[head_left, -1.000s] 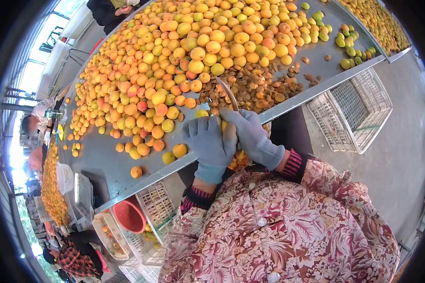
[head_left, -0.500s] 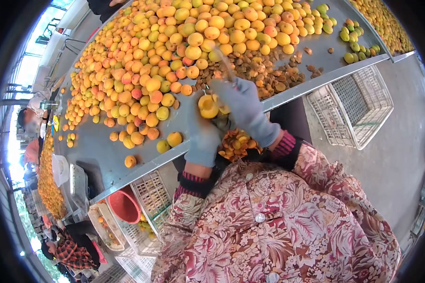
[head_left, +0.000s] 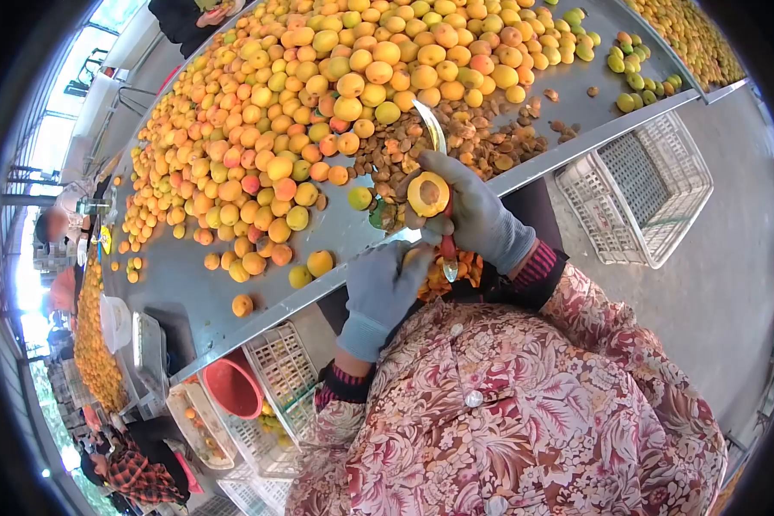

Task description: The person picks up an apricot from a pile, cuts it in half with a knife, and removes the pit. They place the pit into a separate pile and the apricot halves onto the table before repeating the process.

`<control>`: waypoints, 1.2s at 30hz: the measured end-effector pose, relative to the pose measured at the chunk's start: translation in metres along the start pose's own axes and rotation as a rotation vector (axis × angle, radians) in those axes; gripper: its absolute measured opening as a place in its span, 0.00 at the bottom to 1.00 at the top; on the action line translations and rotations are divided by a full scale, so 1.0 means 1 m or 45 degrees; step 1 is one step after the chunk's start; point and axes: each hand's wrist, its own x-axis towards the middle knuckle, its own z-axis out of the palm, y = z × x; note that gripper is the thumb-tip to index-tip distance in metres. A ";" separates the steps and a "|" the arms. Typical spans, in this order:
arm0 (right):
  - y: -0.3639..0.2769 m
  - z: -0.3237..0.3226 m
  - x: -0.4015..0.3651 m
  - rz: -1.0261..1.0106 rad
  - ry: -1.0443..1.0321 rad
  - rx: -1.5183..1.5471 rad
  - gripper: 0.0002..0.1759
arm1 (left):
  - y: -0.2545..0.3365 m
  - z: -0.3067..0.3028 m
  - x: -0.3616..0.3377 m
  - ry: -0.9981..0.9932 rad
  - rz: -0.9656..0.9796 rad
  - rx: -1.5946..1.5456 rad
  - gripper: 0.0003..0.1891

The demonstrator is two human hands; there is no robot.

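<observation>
My right hand, in a grey glove, is closed around a curved knife with a red handle, its blade pointing up and away. The same hand holds a halved apricot, cut face up, with a dark centre. My left hand, also gloved, is beside it at the table edge, fingers curled towards an orange piece that is mostly hidden. Below both hands lie cut apricot halves in a container largely out of sight. Brown pits are heaped on the table just beyond my hands.
Whole apricots form a large pile on the metal table. Greenish fruit sits at the right. A white crate stands on the floor at right; a red bucket and crates are at lower left. Other people are at the left.
My left hand has moved down towards me, away from the fruit it was near. My right hand has turned, and the halved apricot now shows in it with the knife blade upright.
</observation>
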 end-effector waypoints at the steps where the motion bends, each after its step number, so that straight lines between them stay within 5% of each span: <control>1: 0.002 -0.004 0.001 -0.003 0.000 0.000 0.25 | -0.002 0.003 0.000 0.000 0.002 0.001 0.21; 4: 0.007 -0.007 0.003 -0.010 -0.196 -0.011 0.20 | 0.005 0.003 0.002 0.737 0.208 -0.520 0.31; 7: 0.018 0.011 0.006 -0.002 -0.054 0.149 0.18 | 0.011 -0.006 0.018 0.696 0.459 -0.444 0.32; 9: 0.015 0.027 0.003 0.065 0.111 0.317 0.17 | 0.014 -0.003 0.020 0.690 0.421 -0.348 0.31; 11: 0.021 0.018 0.006 0.031 0.087 0.328 0.17 | 0.010 0.006 0.022 0.566 0.335 -0.664 0.29; 14: 0.024 0.012 0.012 0.039 0.234 0.163 0.16 | 0.008 0.006 0.016 0.617 0.307 -0.638 0.26; 16: 0.023 -0.006 0.014 -0.064 0.337 -0.462 0.18 | 0.010 -0.003 0.011 0.677 0.373 -0.570 0.24; 19: -0.022 0.015 -0.011 -0.253 0.331 -0.816 0.18 | 0.014 -0.009 0.007 0.804 0.412 -0.489 0.22; 21: -0.034 0.035 -0.017 -0.374 0.375 -0.713 0.21 | 0.016 -0.008 0.007 0.861 0.396 -0.483 0.22; 23: -0.040 0.040 -0.018 -0.575 0.214 -0.388 0.23 | 0.016 -0.007 0.005 0.663 0.272 -0.901 0.21; 29: -0.042 0.051 -0.012 -0.787 0.240 -0.256 0.26 | 0.020 -0.006 0.006 0.406 0.099 -1.408 0.23; 36: -0.040 0.057 -0.015 -0.809 0.399 -0.397 0.25 | 0.018 0.000 0.011 0.434 0.151 -1.171 0.25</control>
